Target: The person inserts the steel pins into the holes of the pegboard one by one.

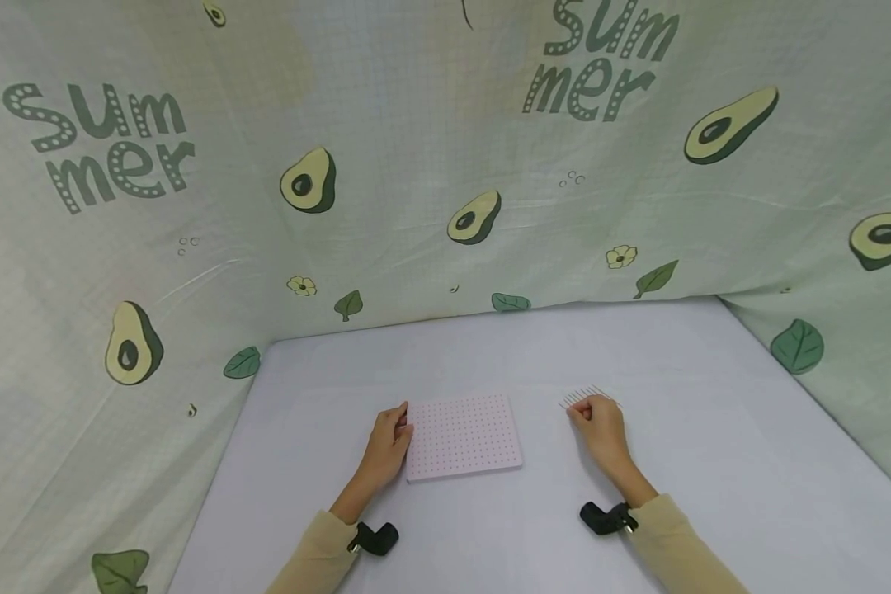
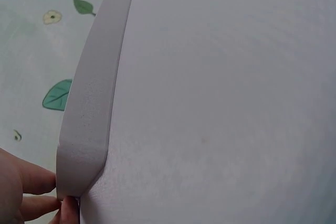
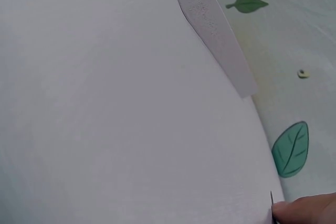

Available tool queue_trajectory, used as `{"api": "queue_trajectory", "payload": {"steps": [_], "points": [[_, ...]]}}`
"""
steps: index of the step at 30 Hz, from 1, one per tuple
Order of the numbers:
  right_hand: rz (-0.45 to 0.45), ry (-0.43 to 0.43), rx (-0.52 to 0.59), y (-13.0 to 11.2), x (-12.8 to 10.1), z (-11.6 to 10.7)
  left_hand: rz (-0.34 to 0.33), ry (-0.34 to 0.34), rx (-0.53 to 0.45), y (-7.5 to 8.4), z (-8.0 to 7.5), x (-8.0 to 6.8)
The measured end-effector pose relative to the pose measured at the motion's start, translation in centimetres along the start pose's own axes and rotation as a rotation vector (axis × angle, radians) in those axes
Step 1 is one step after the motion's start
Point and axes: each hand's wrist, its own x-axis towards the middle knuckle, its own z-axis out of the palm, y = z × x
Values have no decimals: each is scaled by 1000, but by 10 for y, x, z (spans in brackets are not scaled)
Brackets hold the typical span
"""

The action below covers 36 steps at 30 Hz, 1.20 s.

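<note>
A pale pink pegboard (image 1: 464, 436) with rows of small holes lies flat on the table. My left hand (image 1: 386, 445) grips its left edge; in the left wrist view the fingers (image 2: 39, 179) are at one corner of the board's side (image 2: 86, 108). To the right of the board, several thin dark pins (image 1: 581, 394) lie in a row, partly hidden by my right hand (image 1: 601, 427). That hand pinches one thin pin (image 3: 272, 199), whose tip sticks up past the fingertips in the right wrist view.
The white table (image 1: 327, 371) extends around both hands. A pale green cloth (image 1: 401, 264) printed with avocados and leaves hangs behind it and at the sides. Each wrist wears a black camera (image 1: 377, 539).
</note>
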Motion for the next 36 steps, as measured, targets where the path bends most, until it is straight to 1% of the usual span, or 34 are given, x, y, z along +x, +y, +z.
{"api": "queue_trajectory", "payload": {"steps": [3, 5, 10, 14, 21, 25, 31, 36], "points": [[-4, 4, -2, 1, 0, 0, -7, -2, -1, 0, 0, 0], [-4, 12, -8, 2, 0, 0, 3, 2, 2, -1, 0, 0], [-9, 54, -11, 4, 0, 0, 18, 6, 7, -2, 1, 1], [-24, 77, -10, 6, 0, 1, 17, 0, 12, -1, 0, 0], [-43, 43, -20, 3, -3, 2, 10, -3, 21, 1, -1, -1], [-68, 26, -37, 1, -3, 4, 11, -6, 17, 1, -2, -1], [-113, 17, -33, -2, -3, 5, 20, -3, 21, 1, -2, -1], [-98, -17, -26, -4, -3, 2, 34, -3, 14, 1, -1, 0]]}}
